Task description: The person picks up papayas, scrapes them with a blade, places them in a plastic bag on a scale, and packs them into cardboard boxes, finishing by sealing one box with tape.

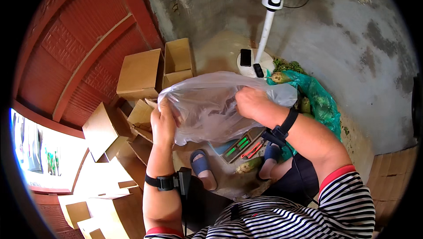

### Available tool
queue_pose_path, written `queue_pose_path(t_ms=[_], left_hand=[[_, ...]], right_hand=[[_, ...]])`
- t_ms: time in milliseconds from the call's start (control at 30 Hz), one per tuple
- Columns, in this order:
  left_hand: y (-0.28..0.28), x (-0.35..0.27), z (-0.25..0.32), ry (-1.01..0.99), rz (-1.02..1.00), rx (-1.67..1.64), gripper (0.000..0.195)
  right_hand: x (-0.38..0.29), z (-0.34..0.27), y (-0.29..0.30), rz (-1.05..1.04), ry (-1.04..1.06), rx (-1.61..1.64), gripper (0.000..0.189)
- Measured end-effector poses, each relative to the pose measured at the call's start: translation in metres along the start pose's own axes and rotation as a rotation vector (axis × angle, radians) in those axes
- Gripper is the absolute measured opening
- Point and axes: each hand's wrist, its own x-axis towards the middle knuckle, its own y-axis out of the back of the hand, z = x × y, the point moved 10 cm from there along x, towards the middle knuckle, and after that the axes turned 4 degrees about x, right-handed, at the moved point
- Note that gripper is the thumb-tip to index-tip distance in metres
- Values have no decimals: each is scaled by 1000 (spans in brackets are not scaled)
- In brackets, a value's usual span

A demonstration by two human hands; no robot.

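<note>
A translucent plastic bag (208,107) is stretched out between my two hands. My left hand (164,120) grips its left edge, thumb on the near side. My right hand (252,104) is closed in a fist on the bag's right part, its fingertips turned away from me. Under the bag, partly covered, a digital scale (236,150) with lit green displays lies on the floor. Red-handled pruning shears (252,150) rest beside the scale. A large radish (248,165) lies between my feet, just below the shears.
Several cardboard boxes (140,70) crowd the left side by a red door (82,37). A green plastic bag (325,107) with radishes sits at right. A white stand fan (266,34) stands ahead, a phone (245,57) on its base. Flattened cardboard (393,176) is at far right.
</note>
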Motion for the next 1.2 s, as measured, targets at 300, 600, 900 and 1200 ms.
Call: queue_pose_path(t_ms=[300, 600, 900, 1200], left_hand=[[-28, 26, -19, 25, -169, 259, 36], [-38, 13, 1, -119, -294, 471, 28], [-34, 23, -25, 29, -295, 552, 24], [-27, 36, -37, -76, -256, 613, 27]], right_hand=[[65, -44, -127, -924, 280, -164, 67], [79, -48, -227, -1286, 454, -350, 52], [76, -54, -238, -1203, 544, -363, 45], [27, -1, -71, -850, 360, -601, 31]])
